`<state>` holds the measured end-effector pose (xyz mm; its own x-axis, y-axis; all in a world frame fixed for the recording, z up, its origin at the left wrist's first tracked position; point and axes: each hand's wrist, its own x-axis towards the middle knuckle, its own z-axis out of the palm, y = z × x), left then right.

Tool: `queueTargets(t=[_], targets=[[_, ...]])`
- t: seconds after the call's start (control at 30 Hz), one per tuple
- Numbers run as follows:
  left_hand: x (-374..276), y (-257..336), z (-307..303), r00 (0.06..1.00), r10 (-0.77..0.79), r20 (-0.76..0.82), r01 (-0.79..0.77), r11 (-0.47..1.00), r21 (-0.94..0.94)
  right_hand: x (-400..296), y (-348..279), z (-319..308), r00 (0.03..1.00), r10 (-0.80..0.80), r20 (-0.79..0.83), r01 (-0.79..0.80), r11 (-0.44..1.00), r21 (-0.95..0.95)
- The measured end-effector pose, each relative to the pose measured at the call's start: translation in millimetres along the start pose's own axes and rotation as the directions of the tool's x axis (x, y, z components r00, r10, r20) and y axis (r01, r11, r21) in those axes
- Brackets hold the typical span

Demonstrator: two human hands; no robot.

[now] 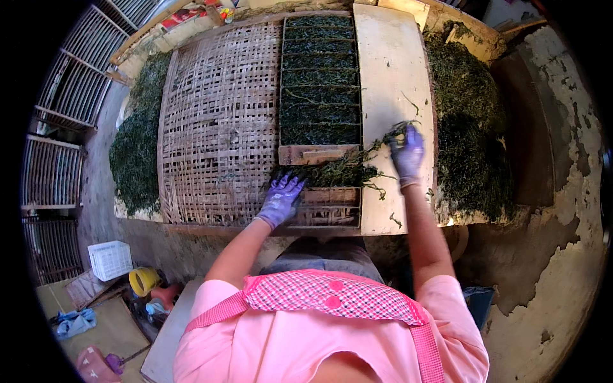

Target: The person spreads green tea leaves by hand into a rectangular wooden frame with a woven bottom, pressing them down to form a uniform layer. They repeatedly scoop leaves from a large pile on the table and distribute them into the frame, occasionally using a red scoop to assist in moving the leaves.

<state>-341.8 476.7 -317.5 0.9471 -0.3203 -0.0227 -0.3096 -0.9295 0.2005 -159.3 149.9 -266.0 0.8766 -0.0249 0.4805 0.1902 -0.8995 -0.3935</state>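
Observation:
A purple glove covers my left hand (283, 196), which rests fingers apart at the left end of a loose row of dark green strands (335, 173), seaweed-like. That row lies between a wooden bar with a raised grip (318, 154) and a lower wooden strip (330, 195). Over a pale board (390, 62), my gloved right hand (408, 155) is blurred, with a tuft of strands (396, 133) at its fingers that trails back to the row. Beyond the bar, a frame with thin crosspieces (320, 86) is packed with the same green material.
A woven slatted mat (220, 124) spans the left of the table. Green heaps lie at the left (136, 139) and right (467, 129). Slatted racks (52, 172) line the left wall. A white crate (110, 260) and yellow bucket (142, 281) stand on the floor.

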Motion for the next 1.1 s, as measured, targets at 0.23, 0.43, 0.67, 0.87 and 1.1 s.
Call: queueTargets(t=[0.23, 0.43, 0.67, 0.87, 1.1], targets=[[-6.5, -1.5, -25.3, 0.985, -0.17, 0.028, 0.169, 0.985, 0.027, -5.3, 31.5, 11.1, 0.914, -0.007, 0.406, 0.058, 0.992, -0.113], [51.7, 74.6, -15.2, 0.995, -0.005, -0.104, -0.011, 0.988, -0.157, 16.9, 43.2, -32.6, 0.81, 0.226, 0.541, -0.158, 0.973, -0.17], [50.3, 71.3, 3.5, 0.997, 0.07, 0.043, -0.065, 0.993, -0.1, -6.1, -39.9, -50.4, 0.663, -0.193, 0.723, -0.555, 0.521, 0.649], [17.8, 26.4, -18.3, 0.999, -0.044, 0.015, 0.044, 0.998, 0.041, -41.5, -43.9, -24.1, 0.86, -0.067, 0.505, -0.106, 0.946, 0.305], [19.1, 33.2, -23.7, 0.993, -0.013, -0.117, 0.02, 0.998, 0.065, -98.7, -51.4, -19.8, 0.67, -0.442, 0.597, 0.412, 0.89, 0.196]])
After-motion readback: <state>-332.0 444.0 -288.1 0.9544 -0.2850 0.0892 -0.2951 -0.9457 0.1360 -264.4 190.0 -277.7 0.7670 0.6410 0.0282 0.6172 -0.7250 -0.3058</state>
